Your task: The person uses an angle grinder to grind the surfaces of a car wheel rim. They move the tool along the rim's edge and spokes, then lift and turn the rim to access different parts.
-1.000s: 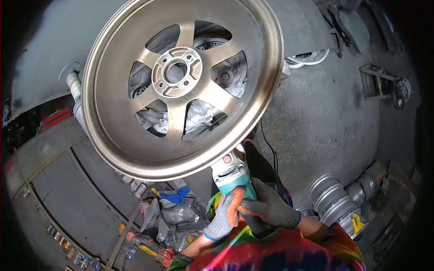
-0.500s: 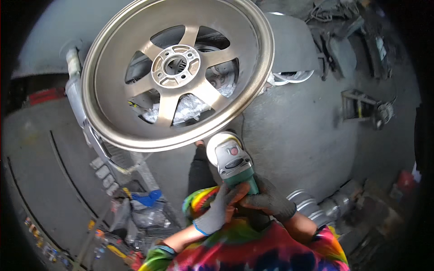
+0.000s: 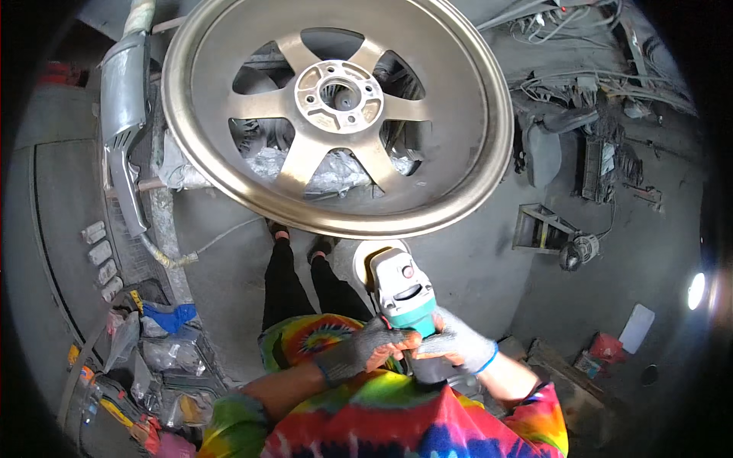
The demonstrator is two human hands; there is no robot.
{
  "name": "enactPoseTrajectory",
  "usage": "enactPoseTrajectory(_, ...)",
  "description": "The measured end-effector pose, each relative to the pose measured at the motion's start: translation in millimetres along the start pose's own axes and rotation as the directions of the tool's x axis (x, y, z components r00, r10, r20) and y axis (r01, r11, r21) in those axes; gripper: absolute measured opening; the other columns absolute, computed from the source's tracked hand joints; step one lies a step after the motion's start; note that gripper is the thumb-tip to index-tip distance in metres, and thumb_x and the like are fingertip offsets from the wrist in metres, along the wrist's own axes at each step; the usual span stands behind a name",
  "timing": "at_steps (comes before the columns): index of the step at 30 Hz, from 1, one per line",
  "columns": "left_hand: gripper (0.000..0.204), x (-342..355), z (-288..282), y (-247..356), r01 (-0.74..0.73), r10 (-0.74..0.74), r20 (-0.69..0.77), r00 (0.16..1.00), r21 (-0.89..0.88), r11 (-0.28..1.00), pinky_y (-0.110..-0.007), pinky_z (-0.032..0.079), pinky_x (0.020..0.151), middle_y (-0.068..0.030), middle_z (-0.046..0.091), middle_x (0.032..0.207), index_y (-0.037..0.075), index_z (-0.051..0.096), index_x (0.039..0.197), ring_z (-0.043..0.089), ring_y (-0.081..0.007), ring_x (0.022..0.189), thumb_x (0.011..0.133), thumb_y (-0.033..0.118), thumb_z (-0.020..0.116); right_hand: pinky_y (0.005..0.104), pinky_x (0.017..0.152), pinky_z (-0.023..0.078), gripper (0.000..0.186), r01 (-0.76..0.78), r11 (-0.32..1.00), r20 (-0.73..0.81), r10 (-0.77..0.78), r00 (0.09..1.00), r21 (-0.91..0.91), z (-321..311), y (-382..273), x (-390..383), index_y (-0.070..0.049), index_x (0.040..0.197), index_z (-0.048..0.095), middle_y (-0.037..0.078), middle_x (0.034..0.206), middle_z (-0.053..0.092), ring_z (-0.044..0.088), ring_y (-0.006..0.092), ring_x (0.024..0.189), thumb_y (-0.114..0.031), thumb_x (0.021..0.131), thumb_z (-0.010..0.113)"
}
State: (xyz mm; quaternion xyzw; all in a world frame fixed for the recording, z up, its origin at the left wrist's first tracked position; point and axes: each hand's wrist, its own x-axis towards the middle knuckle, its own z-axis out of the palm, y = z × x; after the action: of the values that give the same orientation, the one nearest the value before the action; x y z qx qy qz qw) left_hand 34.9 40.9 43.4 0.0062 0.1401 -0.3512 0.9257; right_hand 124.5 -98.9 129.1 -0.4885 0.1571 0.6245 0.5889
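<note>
A bronze-coloured six-spoke wheel rim [image 3: 309, 156] fills the upper middle, tilted, with its open barrel side facing me. Just below its near edge is an angle grinder [image 3: 416, 294], with a silver head, a teal body and a round pale pad [image 3: 366, 259] at the far end. Whether the pad touches the wheel, I cannot tell. My left hand [image 3: 368, 347], in a grey work glove, is closed around the near end of the grinder's body. On the other side, my right hand [image 3: 460, 341], gloved too, grips the same teal part, its thumb toward the left hand.
Left of the wheel stands a long silver slotted housing [image 3: 124, 99] with a cord. At lower left lie a blue cloth [image 3: 172, 317] and several plastic bags. A metal stand [image 3: 544, 227] with a motor [image 3: 578, 252] sits on the right. Cables [image 3: 576, 80] and metal parts clutter the upper right.
The whole view has shifted, bringing more of both legs and the left-hand housing into sight. Wheel and grinder appear further right in the picture. Both hands keep their hold on the grinder.
</note>
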Motion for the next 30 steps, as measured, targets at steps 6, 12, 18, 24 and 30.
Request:
enactPoseTrajectory(6,0.034,24,7,-14,-0.224,0.223,-0.044,0.974,-0.009,0.975,-0.016,0.034,0.049,0.0047,0.056,0.07,0.009,0.061,0.104,0.049,-0.0027,0.058,0.074,0.015,0.075,0.0264,0.082,0.048,0.07,-0.202,0.977,-0.004,0.202,0.979,-0.074,3,-50,7,-0.006,0.134,0.04,0.005,0.114,0.056,0.054,0.0118,0.097,-0.006,0.073,0.076)
enactPoseTrajectory(12,0.036,10,1,-10,-0.071,0.071,0.009,0.997,-0.048,0.996,-0.018,0.036,0.048,0.0029,0.058,0.075,0.008,0.061,0.106,0.049,-0.0031,0.059,0.073,0.017,0.075,0.0246,0.075,0.048,0.067,-0.095,0.99,-0.097,0.085,0.992,-0.104,18,-27,6,-0.007,0.13,0.045,0.004,0.107,0.06,0.057,0.013,0.089,-0.01,0.072,0.079)
enactPoseTrajectory(18,0.033,-11,-39,-26,0.178,-0.18,-0.023,0.983,-0.068,0.982,-0.017,0.035,0.048,-0.0002,0.063,0.082,0.008,0.063,0.108,0.053,-0.0044,0.064,0.079,0.022,0.069,0.0284,0.076,0.051,0.065,-0.008,0.993,-0.335,0.047,0.941,0.116,33,30,-3,-0.004,0.128,0.046,0.006,0.111,0.059,0.057,0.0148,0.097,0.003,0.069,0.074)
enactPoseTrajectory(24,0.027,-16,3,20,0.091,-0.08,-0.168,0.982,0.061,0.994,-0.016,0.031,0.045,0.0026,0.064,0.086,0.008,0.063,0.11,0.051,-0.0016,0.062,0.086,0.022,0.062,0.0326,0.076,0.048,0.055,0.11,0.985,-0.324,-0.061,0.944,0.136,47,9,17,-0.002,0.122,0.047,0.009,0.097,0.06,0.058,0.0174,0.086,-0.002,0.072,0.07)
enactPoseTrajectory(30,0.022,-13,9,36,-0.008,0.011,-0.158,0.987,0.018,1.0,-0.024,0.043,0.062,-0.0006,0.061,0.086,0.004,0.062,0.102,0.054,-0.0082,0.072,0.082,0.012,0.062,0.0322,0.077,0.048,0.053,0.11,0.967,-0.336,-0.028,0.942,0.228,43,8,25,-0.002,0.121,0.047,0.009,0.094,0.06,0.059,0.0184,0.082,0.0,0.073,0.069)
